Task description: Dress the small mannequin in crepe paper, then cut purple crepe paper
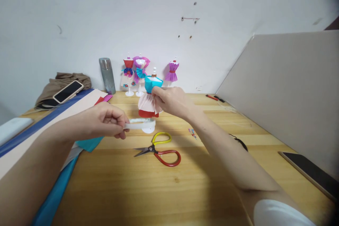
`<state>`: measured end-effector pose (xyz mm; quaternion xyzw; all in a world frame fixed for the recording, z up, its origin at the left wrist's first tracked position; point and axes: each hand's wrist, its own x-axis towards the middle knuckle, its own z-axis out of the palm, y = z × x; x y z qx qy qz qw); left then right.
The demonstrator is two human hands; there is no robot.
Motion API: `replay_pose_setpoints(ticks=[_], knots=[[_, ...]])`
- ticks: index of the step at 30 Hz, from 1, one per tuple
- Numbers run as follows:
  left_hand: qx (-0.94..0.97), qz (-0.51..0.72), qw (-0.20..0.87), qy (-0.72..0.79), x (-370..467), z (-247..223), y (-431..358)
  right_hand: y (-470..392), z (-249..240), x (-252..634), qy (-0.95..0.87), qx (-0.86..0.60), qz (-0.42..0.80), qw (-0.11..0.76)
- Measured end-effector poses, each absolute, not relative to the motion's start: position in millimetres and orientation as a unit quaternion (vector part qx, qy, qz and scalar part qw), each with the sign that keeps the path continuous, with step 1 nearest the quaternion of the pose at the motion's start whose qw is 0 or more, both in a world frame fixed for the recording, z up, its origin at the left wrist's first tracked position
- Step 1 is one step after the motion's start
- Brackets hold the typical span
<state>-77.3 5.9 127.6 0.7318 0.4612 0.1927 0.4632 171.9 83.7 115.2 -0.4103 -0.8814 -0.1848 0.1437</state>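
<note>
The left hand (106,120) is closed, with thumb and fingertips pinched on one end of a white strip (136,126). The strip forms a narrow loop extending right, in front of the stand of the miniature dress form (150,104).

The dress form stands upright on the wooden table (119,183), behind the scissors (151,148). It carries a turquoise bodice, a pale pink skirt and a red lower layer. The right hand (169,100) is nearly closed, its thumb and index finger gripping the dress at the right side of the waist; the exact fold held is hidden.

The scissors lie with blades apart and pointing left, one handle yellow, one red. Small coloured pieces (192,133) lie to their upper right.

Three further dress forms stand near the wall, two side by side beside a metallic flask (107,76) and a purple-dressed one (172,71) to the right. Sheets of coloured paper (79,113) lie on the left; a phone (68,91) rests on brown cloth (59,82). Another phone (312,173) lies at the right edge.
</note>
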Motion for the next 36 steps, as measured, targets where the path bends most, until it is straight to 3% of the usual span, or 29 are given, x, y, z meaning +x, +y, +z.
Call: replay_pose_setpoints(ticks=[7,19,23,28,31,36], knots=[[0.743,0.147,0.46,0.464,-70,133,0,83,113,175,-0.889,-0.393,-0.169,0.162],[0.725,0.154,0.493,0.456,-65,113,8,69,92,200,-0.865,-0.296,0.118,0.388],[0.703,0.183,0.513,0.457,-54,109,12,46,89,205,-0.858,-0.286,0.204,0.374],[0.668,0.19,0.535,0.481,-41,105,15,26,93,207,-0.867,-0.296,0.186,0.356],[0.65,0.185,0.546,0.494,-37,102,15,19,99,210,-0.887,-0.308,0.204,0.278],[0.635,0.179,0.572,0.489,-36,95,19,12,83,203,-0.933,-0.266,0.224,-0.091]])
